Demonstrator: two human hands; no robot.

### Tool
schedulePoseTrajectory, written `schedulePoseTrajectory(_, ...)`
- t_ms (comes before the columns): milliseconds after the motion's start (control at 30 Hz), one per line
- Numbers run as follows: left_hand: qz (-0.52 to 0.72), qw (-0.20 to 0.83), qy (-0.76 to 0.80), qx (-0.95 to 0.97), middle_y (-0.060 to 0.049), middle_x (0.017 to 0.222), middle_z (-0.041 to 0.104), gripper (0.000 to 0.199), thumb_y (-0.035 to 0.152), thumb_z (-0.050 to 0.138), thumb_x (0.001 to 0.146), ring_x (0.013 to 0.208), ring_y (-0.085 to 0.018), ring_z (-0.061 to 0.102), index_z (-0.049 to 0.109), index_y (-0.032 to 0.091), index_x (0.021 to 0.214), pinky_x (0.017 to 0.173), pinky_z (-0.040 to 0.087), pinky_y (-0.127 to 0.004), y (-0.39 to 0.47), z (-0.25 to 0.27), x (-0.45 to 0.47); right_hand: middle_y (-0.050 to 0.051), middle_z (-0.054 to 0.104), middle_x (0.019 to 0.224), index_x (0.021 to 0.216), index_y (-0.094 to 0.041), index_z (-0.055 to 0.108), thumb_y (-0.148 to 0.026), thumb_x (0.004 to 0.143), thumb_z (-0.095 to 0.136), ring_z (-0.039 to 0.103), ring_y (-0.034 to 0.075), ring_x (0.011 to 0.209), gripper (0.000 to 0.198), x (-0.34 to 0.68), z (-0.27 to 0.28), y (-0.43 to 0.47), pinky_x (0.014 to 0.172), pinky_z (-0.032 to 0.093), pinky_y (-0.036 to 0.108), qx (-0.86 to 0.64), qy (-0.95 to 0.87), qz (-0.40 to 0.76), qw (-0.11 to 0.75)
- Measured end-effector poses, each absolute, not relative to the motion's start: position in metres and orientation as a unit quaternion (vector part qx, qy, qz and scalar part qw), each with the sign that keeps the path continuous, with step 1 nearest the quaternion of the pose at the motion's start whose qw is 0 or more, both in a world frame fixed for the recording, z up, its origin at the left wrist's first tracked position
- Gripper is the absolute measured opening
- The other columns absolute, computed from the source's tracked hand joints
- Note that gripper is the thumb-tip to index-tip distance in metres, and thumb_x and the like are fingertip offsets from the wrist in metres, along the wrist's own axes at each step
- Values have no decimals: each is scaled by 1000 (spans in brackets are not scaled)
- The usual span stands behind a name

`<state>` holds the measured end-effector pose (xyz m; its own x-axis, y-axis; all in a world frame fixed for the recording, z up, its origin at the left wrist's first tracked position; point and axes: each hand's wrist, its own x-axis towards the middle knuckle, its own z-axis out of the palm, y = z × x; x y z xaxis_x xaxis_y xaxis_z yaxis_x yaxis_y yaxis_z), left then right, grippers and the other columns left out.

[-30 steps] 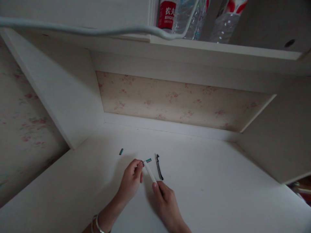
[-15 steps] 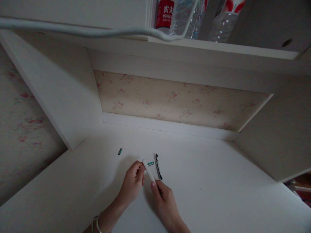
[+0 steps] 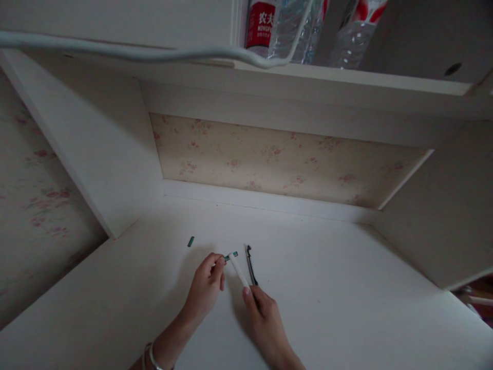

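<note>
My right hand [image 3: 265, 318] is closed around the lower end of a slim white handle [image 3: 241, 272], which points up and to the left. The fingers of my left hand [image 3: 208, 277] are pinched at the end of a small green-and-black razor cartridge [image 3: 235, 254]. This cartridge shows on both sides of the handle's tip; whether the two are joined I cannot tell. A black razor handle [image 3: 251, 264] lies on the white desk just beyond my right hand. A second green-and-black cartridge [image 3: 191, 241] lies farther left on the desk.
The white desk [image 3: 327, 267] is bounded by side panels [image 3: 115, 154] and a floral back wall [image 3: 269, 154]. Overhead, a shelf holds plastic bottles [image 3: 262, 25], and a pale cable [image 3: 154, 53] hangs along its front edge.
The cartridge by the handle's tip has shifted left across the tip, with my left hand drawing slightly left. My right hand and the white handle have moved slightly right.
</note>
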<state>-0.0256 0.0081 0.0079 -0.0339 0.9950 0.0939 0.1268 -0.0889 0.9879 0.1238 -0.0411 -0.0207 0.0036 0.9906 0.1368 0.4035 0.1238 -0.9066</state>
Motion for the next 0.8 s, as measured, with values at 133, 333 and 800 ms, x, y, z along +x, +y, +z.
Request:
schedulePoseTrajectory(133, 494, 437, 508, 554, 7, 47, 42, 33, 49, 44, 86, 43, -10, 41, 52, 18, 76, 44, 32, -20, 7, 8, -25, -3, 48, 59, 68, -18, 54, -45, 93, 41, 41, 13, 56, 40, 124, -19, -41, 51, 28, 22, -566, -614, 346, 427)
schedulePoseTrajectory(333, 488, 426, 522, 555, 6, 47, 43, 33, 48, 42, 88, 43, -10, 40, 52, 18, 78, 44, 30, -19, 7, 9, -26, -3, 47, 60, 68, -17, 54, -46, 93, 41, 40, 12, 57, 40, 127, -20, -41, 51, 27, 22, -572, -609, 349, 424)
schedulePoseTrajectory(800, 475, 428, 509, 577, 7, 48, 42, 33, 47, 41, 89, 45, -10, 40, 51, 18, 76, 47, 30, -20, 8, 3, -25, -4, 47, 57, 81, -17, 60, -53, 91, 39, 43, 13, 52, 42, 144, -16, -34, 49, 33, 22, -596, -554, 352, 462)
